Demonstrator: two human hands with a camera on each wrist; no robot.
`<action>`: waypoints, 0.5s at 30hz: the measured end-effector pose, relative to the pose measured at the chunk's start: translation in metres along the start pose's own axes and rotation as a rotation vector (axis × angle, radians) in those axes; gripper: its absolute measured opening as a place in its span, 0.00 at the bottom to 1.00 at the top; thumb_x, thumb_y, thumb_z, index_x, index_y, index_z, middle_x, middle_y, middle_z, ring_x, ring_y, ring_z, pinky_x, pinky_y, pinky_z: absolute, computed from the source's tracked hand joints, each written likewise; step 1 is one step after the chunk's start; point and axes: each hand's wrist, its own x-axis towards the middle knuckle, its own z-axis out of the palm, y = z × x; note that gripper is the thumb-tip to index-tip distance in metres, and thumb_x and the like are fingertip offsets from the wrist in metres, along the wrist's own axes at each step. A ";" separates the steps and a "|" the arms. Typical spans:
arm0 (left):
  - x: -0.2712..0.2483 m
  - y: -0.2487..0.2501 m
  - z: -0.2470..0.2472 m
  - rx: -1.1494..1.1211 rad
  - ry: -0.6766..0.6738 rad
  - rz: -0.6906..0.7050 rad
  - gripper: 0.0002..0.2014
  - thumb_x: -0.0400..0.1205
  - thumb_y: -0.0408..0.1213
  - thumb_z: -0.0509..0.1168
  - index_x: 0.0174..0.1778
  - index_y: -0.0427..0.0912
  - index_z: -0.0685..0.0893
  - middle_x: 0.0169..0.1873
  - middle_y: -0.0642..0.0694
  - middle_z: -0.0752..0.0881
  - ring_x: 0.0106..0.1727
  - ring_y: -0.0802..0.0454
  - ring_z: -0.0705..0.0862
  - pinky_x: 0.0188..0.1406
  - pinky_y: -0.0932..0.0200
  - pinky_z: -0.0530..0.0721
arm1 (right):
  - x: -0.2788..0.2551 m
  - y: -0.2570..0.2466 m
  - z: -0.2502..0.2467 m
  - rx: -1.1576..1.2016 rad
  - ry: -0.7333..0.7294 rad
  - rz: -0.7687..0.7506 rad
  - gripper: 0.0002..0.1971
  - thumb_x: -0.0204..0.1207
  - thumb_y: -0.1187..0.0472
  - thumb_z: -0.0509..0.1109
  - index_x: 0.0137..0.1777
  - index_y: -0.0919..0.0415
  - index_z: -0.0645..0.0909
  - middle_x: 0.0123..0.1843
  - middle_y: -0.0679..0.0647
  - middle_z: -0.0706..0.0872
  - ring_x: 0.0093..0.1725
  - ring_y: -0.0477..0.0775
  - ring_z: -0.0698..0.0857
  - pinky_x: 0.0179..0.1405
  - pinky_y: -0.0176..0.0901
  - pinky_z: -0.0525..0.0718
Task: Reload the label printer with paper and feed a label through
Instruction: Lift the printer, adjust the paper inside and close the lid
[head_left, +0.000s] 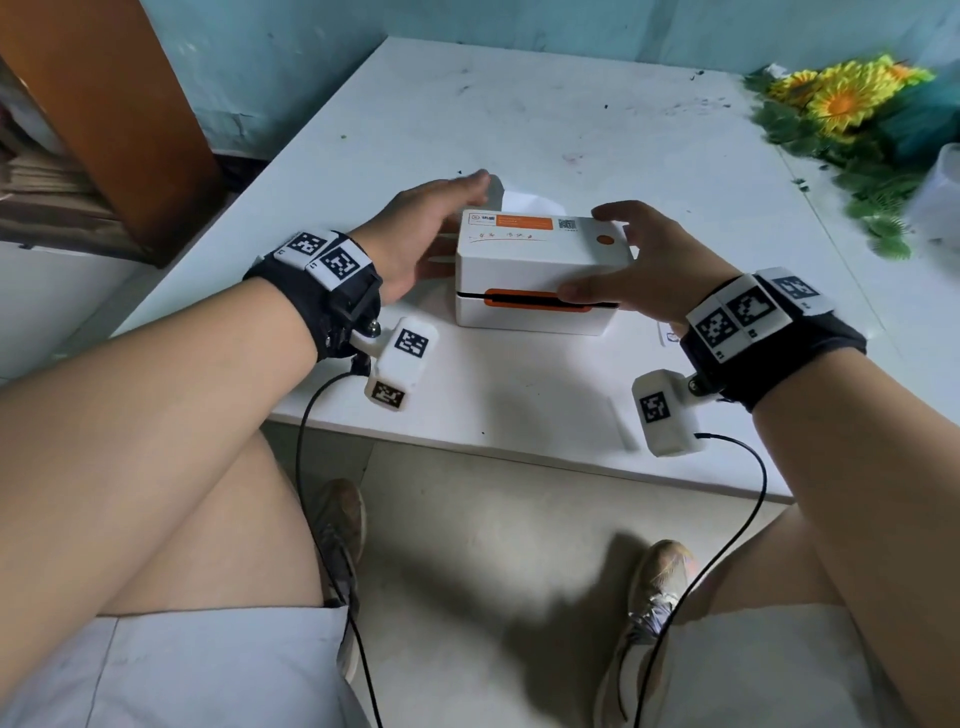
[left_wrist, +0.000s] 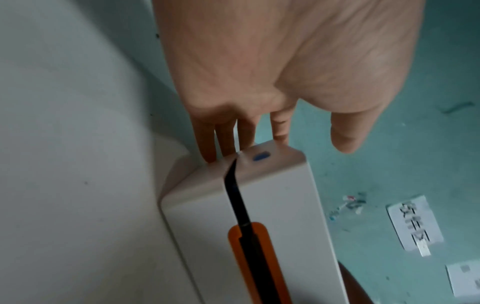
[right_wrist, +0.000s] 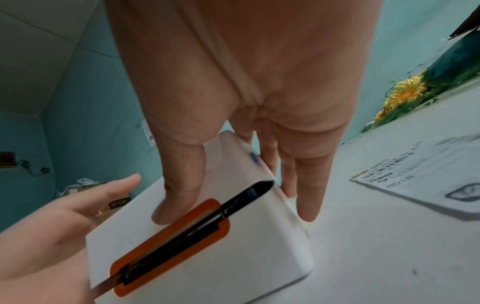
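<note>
A white label printer (head_left: 535, 254) (left_wrist: 280, 205) (right_wrist: 202, 257) with an orange-framed front slot (head_left: 535, 300) and an orange button (head_left: 605, 240) stands on the white table (head_left: 519, 405), lid down. White paper (head_left: 524, 200) sticks up behind it. My left hand (head_left: 457, 218) (left_wrist: 259, 82) lies along the printer's left side, fingers straight and touching its rear corner, thumb apart. My right hand (head_left: 623, 254) (right_wrist: 246, 102) holds the right end, with its thumb (right_wrist: 176, 195) pressed on the front face and its fingers down the right side.
Artificial sunflowers (head_left: 852, 98) and a translucent container (head_left: 940, 192) occupy the table's far right. A brown cabinet (head_left: 104, 104) stands off the left edge. A printed sheet (right_wrist: 426, 181) lies right of the printer. Small label stickers (left_wrist: 413, 222) show in the left wrist view.
</note>
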 end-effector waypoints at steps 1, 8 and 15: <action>0.001 0.002 0.001 -0.042 -0.007 -0.021 0.19 0.82 0.62 0.68 0.55 0.50 0.86 0.49 0.45 0.90 0.48 0.48 0.89 0.50 0.53 0.83 | 0.000 0.000 0.000 -0.005 0.002 -0.006 0.51 0.60 0.50 0.93 0.84 0.43 0.72 0.74 0.46 0.82 0.68 0.52 0.87 0.75 0.52 0.84; 0.010 0.002 0.010 -0.113 -0.044 -0.130 0.34 0.82 0.63 0.65 0.75 0.39 0.86 0.68 0.37 0.91 0.72 0.35 0.88 0.76 0.40 0.80 | 0.002 0.004 -0.005 0.170 0.026 -0.011 0.54 0.46 0.42 0.96 0.78 0.46 0.82 0.68 0.45 0.88 0.66 0.51 0.90 0.69 0.57 0.91; 0.017 -0.007 0.009 -0.227 -0.076 -0.147 0.24 0.83 0.61 0.66 0.62 0.44 0.90 0.60 0.38 0.92 0.57 0.39 0.90 0.66 0.46 0.85 | 0.000 0.003 -0.007 0.308 -0.072 0.025 0.47 0.55 0.31 0.90 0.72 0.56 0.88 0.66 0.47 0.94 0.70 0.49 0.90 0.75 0.64 0.83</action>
